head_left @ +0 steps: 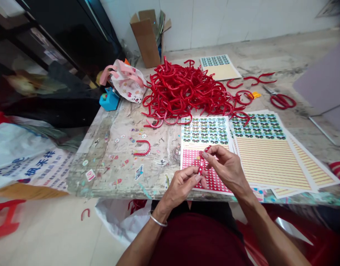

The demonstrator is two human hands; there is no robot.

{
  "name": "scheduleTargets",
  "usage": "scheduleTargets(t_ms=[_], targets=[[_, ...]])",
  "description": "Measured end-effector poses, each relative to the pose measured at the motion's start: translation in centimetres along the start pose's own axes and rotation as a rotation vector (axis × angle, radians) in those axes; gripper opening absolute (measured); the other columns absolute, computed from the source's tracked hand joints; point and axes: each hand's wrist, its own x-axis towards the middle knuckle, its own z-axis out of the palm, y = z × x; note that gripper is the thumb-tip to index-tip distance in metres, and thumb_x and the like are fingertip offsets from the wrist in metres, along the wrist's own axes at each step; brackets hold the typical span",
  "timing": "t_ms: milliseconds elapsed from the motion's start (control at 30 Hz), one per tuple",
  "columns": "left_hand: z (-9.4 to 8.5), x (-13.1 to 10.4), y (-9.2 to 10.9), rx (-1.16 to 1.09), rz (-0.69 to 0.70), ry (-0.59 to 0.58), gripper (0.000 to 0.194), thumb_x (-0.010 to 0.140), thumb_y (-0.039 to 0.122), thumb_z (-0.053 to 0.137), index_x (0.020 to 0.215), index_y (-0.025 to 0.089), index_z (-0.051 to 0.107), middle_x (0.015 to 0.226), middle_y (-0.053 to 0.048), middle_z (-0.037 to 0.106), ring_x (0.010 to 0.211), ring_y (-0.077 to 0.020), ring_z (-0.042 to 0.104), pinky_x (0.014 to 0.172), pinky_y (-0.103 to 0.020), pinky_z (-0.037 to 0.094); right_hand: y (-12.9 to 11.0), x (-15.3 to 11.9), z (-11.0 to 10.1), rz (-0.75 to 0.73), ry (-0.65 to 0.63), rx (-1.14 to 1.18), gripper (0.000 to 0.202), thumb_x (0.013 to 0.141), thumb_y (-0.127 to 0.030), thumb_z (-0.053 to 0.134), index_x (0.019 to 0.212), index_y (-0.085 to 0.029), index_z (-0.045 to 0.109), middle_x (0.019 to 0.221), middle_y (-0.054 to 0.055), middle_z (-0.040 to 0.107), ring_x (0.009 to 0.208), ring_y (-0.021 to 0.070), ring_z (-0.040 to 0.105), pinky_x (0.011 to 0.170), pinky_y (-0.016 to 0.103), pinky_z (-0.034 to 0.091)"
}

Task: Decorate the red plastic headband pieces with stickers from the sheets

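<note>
While the left hand (185, 185) and the right hand (225, 164) both pinch a red strip (200, 169) between closed thumb and fingers, the likeliest trouble seems to be a slip: so narrow a piece could twist or spring away if either grip loosens. How firm each pinch is, I cannot tell. Right beneath lies the near sheet (190, 158), partly covered, so a lowered hand could drag or crease it. Farther off, the pile (183, 90) looks loose and tangled; a nudge at its front edge might send pieces sliding over the sheets, which some overlap.

The strip itself runs between the hands, left fingers low on it and right fingers near its upper end, above the near sheet's pink part. Right of the right hand is a second sheet (269, 159); well apart from the left hand, to its left, one loose strip (149, 147) rests on the tabletop (117, 153). Beyond both hands comes the pile, with scissors (282, 101) off to its right and a box (147, 42) behind it.
</note>
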Motion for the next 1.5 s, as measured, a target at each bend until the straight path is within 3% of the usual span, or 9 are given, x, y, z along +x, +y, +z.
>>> scheduleTargets(t_ms=[167, 400, 700, 1000, 1500], targets=[[-0.3, 0.0, -0.7, 0.030, 0.015, 0.063, 0.031, 0.086, 0.037, 0.049, 0.097, 0.012, 0.063, 0.062, 0.001, 0.049, 0.056, -0.0093, 0.041, 0.057, -0.022, 0.034, -0.1, -0.3, 0.2, -0.008, 0.008, 0.006, 0.018, 0.080, -0.035, 0.061, 0.078, -0.018, 0.057, 0.081, 0.002, 0.056, 0.068, 0.0124, 0.054, 0.053, 0.024, 0.052], [0.2, 0.0, -1.4, 0.185, 0.080, 0.212, 0.026, 0.086, 0.035, 0.050, 0.089, 0.014, 0.065, 0.074, -0.002, 0.059, 0.063, -0.0118, 0.048, 0.059, -0.022, 0.037, -0.3, -0.7, 0.6, -0.063, 0.032, -0.032, 0.015, 0.082, -0.033, 0.058, 0.080, -0.019, 0.056, 0.078, 0.002, 0.056, 0.069, 0.0133, 0.055, 0.056, 0.026, 0.053], [0.3, -0.1, -1.5, 0.369, 0.190, 0.257, 0.022, 0.087, 0.029, 0.047, 0.086, 0.014, 0.064, 0.064, 0.001, 0.053, 0.058, -0.0103, 0.045, 0.058, -0.021, 0.036, -0.1, -0.9, 0.8, -0.075, 0.069, -0.012, 0.012, 0.082, -0.030, 0.059, 0.079, -0.019, 0.055, 0.079, 0.001, 0.054, 0.068, 0.0116, 0.054, 0.057, 0.024, 0.053], [0.8, 0.3, -1.6, 0.360, 0.214, 0.274, 0.022, 0.089, 0.028, 0.043, 0.089, 0.015, 0.061, 0.069, 0.000, 0.055, 0.061, -0.0110, 0.045, 0.059, -0.023, 0.034, -0.1, -1.2, 0.8, -0.101, 0.142, 0.014, 0.012, 0.080, -0.030, 0.062, 0.080, -0.019, 0.056, 0.080, 0.002, 0.055, 0.067, 0.0130, 0.056, 0.059, 0.027, 0.055], [1.0, 0.6, -2.4, 0.309, 0.169, 0.268, 0.021, 0.088, 0.030, 0.046, 0.093, 0.014, 0.059, 0.069, 0.000, 0.054, 0.055, -0.0088, 0.040, 0.053, -0.022, 0.031, -0.4, -2.0, 0.9, -0.180, 0.149, 0.031, 0.004, 0.081, -0.021, 0.061, 0.084, -0.019, 0.058, 0.081, 0.001, 0.060, 0.068, 0.0121, 0.061, 0.062, 0.027, 0.056]])
